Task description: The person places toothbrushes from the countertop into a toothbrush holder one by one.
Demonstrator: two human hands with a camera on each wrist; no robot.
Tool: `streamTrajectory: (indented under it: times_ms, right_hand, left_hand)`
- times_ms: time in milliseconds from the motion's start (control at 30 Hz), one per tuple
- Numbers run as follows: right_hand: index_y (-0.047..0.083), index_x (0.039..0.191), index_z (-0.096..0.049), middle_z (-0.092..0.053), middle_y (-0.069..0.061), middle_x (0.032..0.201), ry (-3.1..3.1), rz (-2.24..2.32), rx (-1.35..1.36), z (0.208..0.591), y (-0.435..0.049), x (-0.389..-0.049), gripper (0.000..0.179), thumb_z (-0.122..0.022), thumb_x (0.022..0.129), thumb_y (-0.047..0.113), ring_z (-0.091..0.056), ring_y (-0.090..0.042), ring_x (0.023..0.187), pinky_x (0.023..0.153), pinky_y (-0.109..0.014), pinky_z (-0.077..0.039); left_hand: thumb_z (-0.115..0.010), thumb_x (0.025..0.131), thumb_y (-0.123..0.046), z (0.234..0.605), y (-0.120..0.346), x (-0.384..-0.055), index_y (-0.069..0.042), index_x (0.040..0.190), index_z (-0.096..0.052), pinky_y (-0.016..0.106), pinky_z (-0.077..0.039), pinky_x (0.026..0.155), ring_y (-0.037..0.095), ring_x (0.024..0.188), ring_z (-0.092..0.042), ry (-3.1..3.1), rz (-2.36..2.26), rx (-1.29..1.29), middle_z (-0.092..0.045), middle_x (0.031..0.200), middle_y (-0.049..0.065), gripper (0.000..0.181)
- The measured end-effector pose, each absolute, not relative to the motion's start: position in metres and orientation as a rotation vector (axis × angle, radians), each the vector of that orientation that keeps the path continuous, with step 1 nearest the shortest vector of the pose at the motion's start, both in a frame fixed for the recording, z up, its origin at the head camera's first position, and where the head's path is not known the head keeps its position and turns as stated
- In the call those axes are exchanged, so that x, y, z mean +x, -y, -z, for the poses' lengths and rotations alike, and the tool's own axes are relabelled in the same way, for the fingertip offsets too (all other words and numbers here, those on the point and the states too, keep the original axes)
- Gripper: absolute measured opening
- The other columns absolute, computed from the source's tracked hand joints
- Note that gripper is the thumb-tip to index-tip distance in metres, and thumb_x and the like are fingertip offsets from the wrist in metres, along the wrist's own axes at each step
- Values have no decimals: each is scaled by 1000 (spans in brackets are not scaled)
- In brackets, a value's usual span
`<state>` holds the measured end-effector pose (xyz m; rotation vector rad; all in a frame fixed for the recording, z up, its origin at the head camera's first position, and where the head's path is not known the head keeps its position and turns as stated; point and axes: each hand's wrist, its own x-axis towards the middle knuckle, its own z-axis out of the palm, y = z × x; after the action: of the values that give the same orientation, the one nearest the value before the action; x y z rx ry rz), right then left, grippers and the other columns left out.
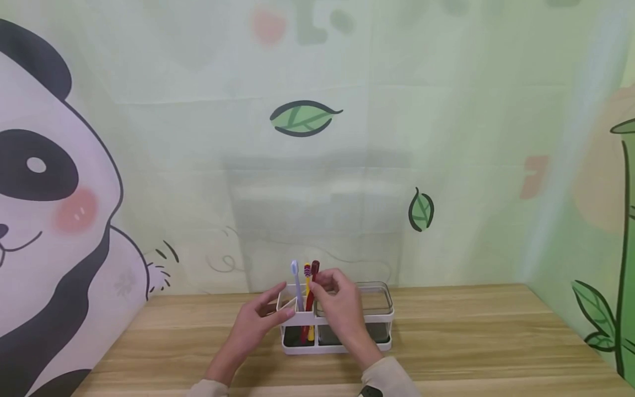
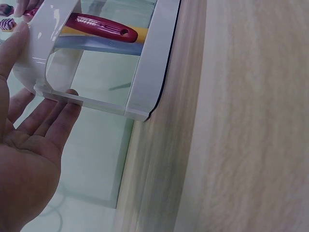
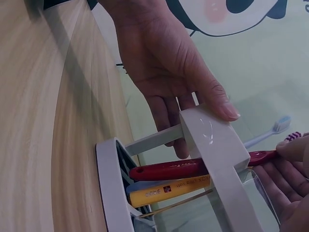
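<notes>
A white toothbrush holder point(image 1: 379, 318) stands on the table. My left hand point(image 1: 253, 325) grips its left end, thumb on the front of the upper rim and fingers around the side post point(image 2: 96, 105). My right hand point(image 1: 344, 303) pinches a dark red toothbrush point(image 3: 169, 170) by its upper part, between thumb and fingers. That brush stands bristles up through the left section, its handle end slightly above the base in the left wrist view. Beside it in the same section are a yellow toothbrush point(image 3: 159, 193) and a light blue toothbrush point(image 1: 297, 284).
A clear-walled bin point(image 1: 377, 298) fills the holder's right section. In the right wrist view, a thin stick point(image 3: 178, 203) runs beside the yellow handle. The wooden table point(image 1: 471, 342) meets a backdrop cloth point(image 1: 476, 231) behind the holder. My right wrist wears a dark watch point(image 1: 371, 391).
</notes>
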<state>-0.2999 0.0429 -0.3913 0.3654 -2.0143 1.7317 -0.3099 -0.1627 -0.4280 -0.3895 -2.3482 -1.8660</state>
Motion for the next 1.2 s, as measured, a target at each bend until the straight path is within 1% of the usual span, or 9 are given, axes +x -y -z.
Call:
streamTrajectory:
  times_ms: [233, 467, 833, 1033, 1200]
  right_hand:
    - [5, 103, -73, -76, -3, 95, 2112, -1606, 377, 392, -45, -301, 11, -80, 95, 8, -69, -17, 86, 77, -26, -59]
    - [7, 104, -73, -75, -3, 96, 2155, -1578, 381, 393, -46, -301, 12, -81, 96, 12, -69, -17, 86, 77, -26, -60]
    - [6, 105, -72, -75, -4, 97, 2173, -1559, 376, 391, -46, -300, 12, -80, 97, 10, -70, -17, 88, 80, -28, -61]
    - [5, 105, -72, -75, -5, 98, 2152, -1555, 394, 391, -44, -299, 12, -79, 96, 8, -70, -18, 88, 80, -29, -61]
    - [5, 105, -72, -76, -5, 98, 2161, -1537, 400, 392, -44, -299, 12, -80, 96, 8, -71, -19, 89, 82, -32, -63]
  left_hand:
    - [-84, 94, -21, 428, 163, -310, -15, 153, -60, 51, -57, 103, 40, 128, -64, 2319, 1906, -413, -55, 154, 21, 63]
    - [-84, 94, -23, 429, 163, -310, -15, 153, -60, 51, -56, 103, 39, 128, -64, 2325, 1898, -415, -55, 154, 21, 64]
    - [-84, 94, -21, 428, 163, -310, -15, 152, -60, 51, -56, 104, 41, 129, -63, 2325, 1887, -412, -55, 154, 21, 63]
    - [-85, 94, -23, 428, 163, -310, -15, 152, -60, 51, -56, 103, 41, 130, -63, 2340, 1870, -405, -55, 154, 21, 64]
    - [-85, 93, -24, 429, 163, -311, -14, 153, -60, 50, -56, 104, 41, 129, -63, 2335, 1878, -412, -55, 154, 20, 65]
